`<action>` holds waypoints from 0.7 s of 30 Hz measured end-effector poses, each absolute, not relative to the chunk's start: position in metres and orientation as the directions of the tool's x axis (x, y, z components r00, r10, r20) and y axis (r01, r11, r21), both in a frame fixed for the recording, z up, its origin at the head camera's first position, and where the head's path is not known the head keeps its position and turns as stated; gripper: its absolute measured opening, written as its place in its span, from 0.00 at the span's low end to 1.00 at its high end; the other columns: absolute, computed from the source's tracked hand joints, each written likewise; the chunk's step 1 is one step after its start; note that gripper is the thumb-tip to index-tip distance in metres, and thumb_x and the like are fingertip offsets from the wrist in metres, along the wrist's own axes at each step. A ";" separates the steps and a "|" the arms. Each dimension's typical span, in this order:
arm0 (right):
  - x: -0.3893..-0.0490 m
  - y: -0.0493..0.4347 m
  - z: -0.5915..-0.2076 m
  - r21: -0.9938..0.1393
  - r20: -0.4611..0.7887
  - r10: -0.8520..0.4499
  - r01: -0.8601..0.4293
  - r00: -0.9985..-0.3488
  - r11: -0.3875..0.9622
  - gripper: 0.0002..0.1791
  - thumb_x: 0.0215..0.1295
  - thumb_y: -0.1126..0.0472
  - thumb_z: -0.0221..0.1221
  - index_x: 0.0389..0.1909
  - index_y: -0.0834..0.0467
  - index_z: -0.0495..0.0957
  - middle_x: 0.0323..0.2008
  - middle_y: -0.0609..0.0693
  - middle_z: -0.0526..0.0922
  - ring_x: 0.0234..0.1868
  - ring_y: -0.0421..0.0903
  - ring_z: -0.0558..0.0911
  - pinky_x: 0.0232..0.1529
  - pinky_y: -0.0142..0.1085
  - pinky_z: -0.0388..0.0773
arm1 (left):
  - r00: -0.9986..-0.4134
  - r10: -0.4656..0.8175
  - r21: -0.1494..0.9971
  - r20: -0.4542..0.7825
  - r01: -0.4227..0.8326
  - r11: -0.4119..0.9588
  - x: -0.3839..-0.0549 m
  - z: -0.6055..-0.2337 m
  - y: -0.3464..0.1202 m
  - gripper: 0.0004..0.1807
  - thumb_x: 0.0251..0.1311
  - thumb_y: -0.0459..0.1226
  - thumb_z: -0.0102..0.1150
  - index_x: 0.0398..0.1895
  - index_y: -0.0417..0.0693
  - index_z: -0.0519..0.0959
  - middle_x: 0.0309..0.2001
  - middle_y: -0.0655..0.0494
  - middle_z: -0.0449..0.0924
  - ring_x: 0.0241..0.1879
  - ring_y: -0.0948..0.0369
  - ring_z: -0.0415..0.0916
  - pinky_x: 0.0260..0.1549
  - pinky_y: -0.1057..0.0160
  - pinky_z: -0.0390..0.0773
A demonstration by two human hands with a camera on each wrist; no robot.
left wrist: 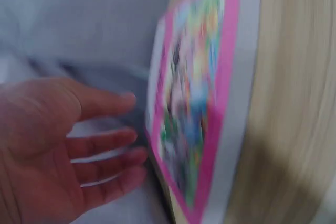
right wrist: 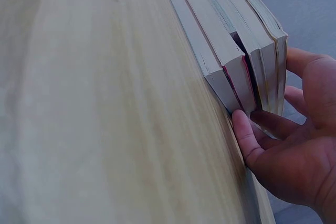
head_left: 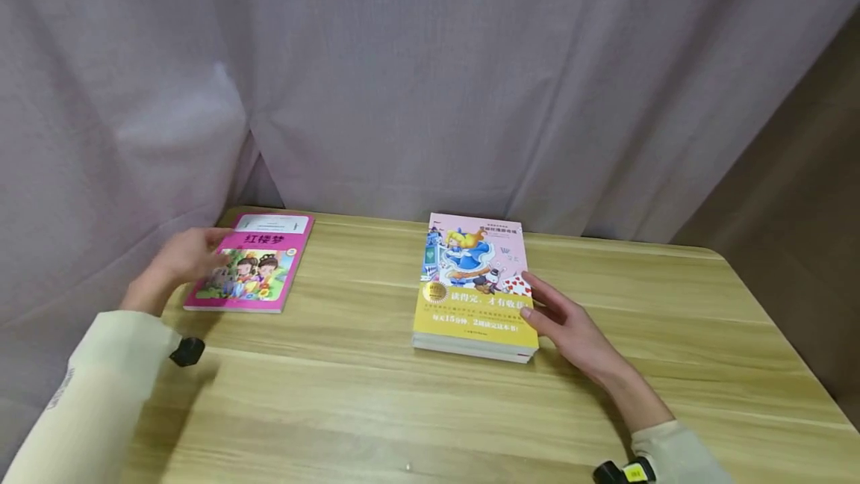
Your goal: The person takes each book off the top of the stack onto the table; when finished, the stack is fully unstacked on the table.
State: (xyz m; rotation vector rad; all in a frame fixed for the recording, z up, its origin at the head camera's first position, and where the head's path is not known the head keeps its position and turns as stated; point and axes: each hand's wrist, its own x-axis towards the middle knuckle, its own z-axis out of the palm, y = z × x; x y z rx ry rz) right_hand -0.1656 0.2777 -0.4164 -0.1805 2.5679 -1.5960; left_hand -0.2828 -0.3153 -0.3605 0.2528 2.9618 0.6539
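A pink book (head_left: 262, 260) with a cartoon cover lies at the table's left, near the back. My left hand (head_left: 191, 256) is over its left edge, fingers extended and blurred. The left wrist view shows that hand (left wrist: 68, 140) beside the book (left wrist: 194, 93) with nothing in its grasp. A stack of several books (head_left: 473, 290), topped by a pink and yellow cover with a blonde girl in blue, lies near the middle. My right hand (head_left: 578, 327) touches the stack's right side. In the right wrist view, its fingertips rest along the edges of the stacked books (right wrist: 231, 40).
The wooden table (head_left: 349, 409) has a back edge just behind the books. A grey curtain (head_left: 403, 81) hangs behind it and along its left. Dark bands with small devices (head_left: 625, 471) sit at the sleeve cuffs.
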 end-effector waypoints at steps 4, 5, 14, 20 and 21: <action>-0.166 0.278 -0.416 -0.897 -0.024 -0.155 -0.047 -0.988 0.439 0.39 0.79 0.48 0.59 0.85 0.48 0.57 0.80 0.63 0.63 0.76 0.63 0.69 0.58 0.18 0.71 | -0.954 0.298 0.547 -0.023 0.237 0.803 -0.279 -0.356 -0.267 0.32 0.77 0.40 0.57 0.79 0.38 0.65 0.61 0.27 0.80 0.51 0.38 0.82 0.48 0.44 0.84; -0.166 0.278 -0.416 -0.899 -0.020 -0.156 -0.050 -0.988 0.435 0.39 0.79 0.48 0.59 0.85 0.48 0.57 0.80 0.63 0.63 0.75 0.63 0.70 0.58 0.18 0.72 | -0.941 0.336 0.612 -0.022 0.253 0.749 -0.278 -0.357 -0.255 0.33 0.77 0.40 0.57 0.81 0.41 0.63 0.62 0.27 0.79 0.50 0.40 0.83 0.45 0.47 0.85; -0.165 0.274 -0.417 -0.909 -0.017 -0.168 -0.055 -0.986 0.413 0.38 0.79 0.50 0.60 0.85 0.49 0.57 0.80 0.64 0.62 0.76 0.63 0.70 0.58 0.19 0.72 | -0.820 0.570 0.919 -0.059 0.178 0.352 -0.261 -0.384 -0.142 0.37 0.79 0.43 0.57 0.86 0.62 0.55 0.61 0.29 0.75 0.49 0.41 0.83 0.41 0.50 0.90; -0.165 0.276 -0.415 -0.912 -0.008 -0.169 -0.062 -0.986 0.405 0.38 0.80 0.52 0.60 0.85 0.49 0.57 0.80 0.65 0.62 0.75 0.63 0.70 0.57 0.20 0.74 | -0.764 0.631 0.929 -0.136 0.123 0.349 -0.253 -0.389 -0.083 0.37 0.78 0.52 0.56 0.85 0.70 0.55 0.67 0.38 0.71 0.46 0.49 0.81 0.37 0.55 0.89; -0.165 0.276 -0.415 -0.913 -0.007 -0.169 -0.063 -0.986 0.403 0.38 0.79 0.52 0.60 0.84 0.50 0.57 0.80 0.65 0.63 0.75 0.64 0.70 0.57 0.20 0.74 | -0.760 0.633 0.927 -0.144 0.120 0.355 -0.253 -0.390 -0.077 0.37 0.77 0.54 0.57 0.85 0.72 0.55 0.69 0.39 0.69 0.44 0.51 0.80 0.37 0.55 0.89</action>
